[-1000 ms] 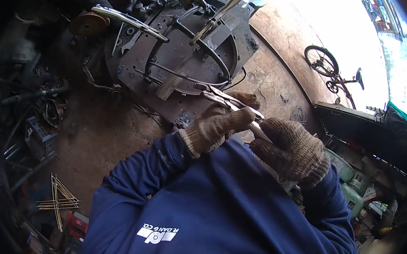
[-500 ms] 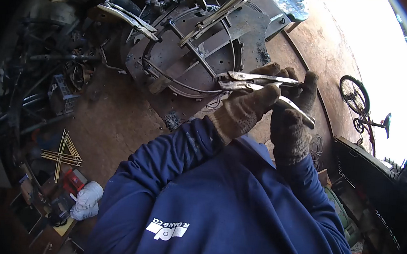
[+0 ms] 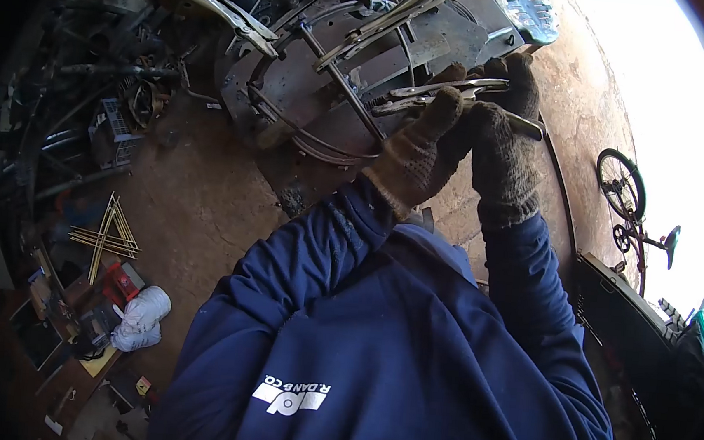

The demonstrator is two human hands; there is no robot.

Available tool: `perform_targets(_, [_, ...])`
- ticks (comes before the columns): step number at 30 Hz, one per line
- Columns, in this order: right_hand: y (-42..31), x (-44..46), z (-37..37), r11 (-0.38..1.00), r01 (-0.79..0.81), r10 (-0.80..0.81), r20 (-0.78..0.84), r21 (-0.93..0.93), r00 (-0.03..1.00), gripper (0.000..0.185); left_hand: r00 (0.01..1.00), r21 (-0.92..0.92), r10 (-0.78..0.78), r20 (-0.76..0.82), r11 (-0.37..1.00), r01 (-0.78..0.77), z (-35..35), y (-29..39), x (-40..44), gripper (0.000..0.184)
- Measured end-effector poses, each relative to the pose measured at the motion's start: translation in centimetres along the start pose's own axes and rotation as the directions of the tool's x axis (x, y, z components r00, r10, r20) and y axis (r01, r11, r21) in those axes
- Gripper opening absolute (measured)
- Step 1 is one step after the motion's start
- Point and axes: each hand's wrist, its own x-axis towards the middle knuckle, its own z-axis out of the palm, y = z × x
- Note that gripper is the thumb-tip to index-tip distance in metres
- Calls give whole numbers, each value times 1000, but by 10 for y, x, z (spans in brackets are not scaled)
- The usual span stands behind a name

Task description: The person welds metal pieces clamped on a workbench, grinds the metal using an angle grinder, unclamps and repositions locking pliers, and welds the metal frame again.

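Both my hands wear brown knit work gloves and grip one pair of metal locking pliers (image 3: 404,102). My left hand (image 3: 423,155) wraps its jaw side, thumb on top. My right hand (image 3: 502,153) closes around the handles, one of which sticks out to the right. The jaws point left, over a round metal frame (image 3: 316,153) on a dark steel plate (image 3: 243,75); whether they touch it I cannot tell. A straight metal bar (image 3: 342,83) crosses the frame. Another pair of locking pliers (image 3: 227,18) is at the plate's left, and a long-jawed clamp (image 3: 392,25) lies across the top.
Scrap metal and a grey crate (image 3: 115,131) lie at left. Thin yellowish rods (image 3: 107,238) and a white bag (image 3: 141,319) are lower left. A bicycle (image 3: 634,209) stands at right, beyond a dark metal box (image 3: 623,295). A blue, worn plastic piece (image 3: 530,11) sits at the top.
Both hands have moved up and forward with the locking pliers, closer over the plate. The pliers' handles look nearer together. The camera view has shifted a little.
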Motion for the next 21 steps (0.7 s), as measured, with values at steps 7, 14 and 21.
perform_targets(7, [-14, 14, 5, 968, -33, 53, 77, -248, 996, 73, 996, -32, 67, -64, 997, -70, 3, 1, 1, 60])
perform_targets(14, [5, 4, -7, 916, -20, 68, 106, -401, 992, 65, 998, -255, 9, -56, 967, -23, -2, 4, -7, 55])
perform_targets(21, [-17, 9, 18, 970, -66, 86, 77, -236, 993, 87, 990, -219, 79, -117, 970, -103, 3, 6, -16, 56])
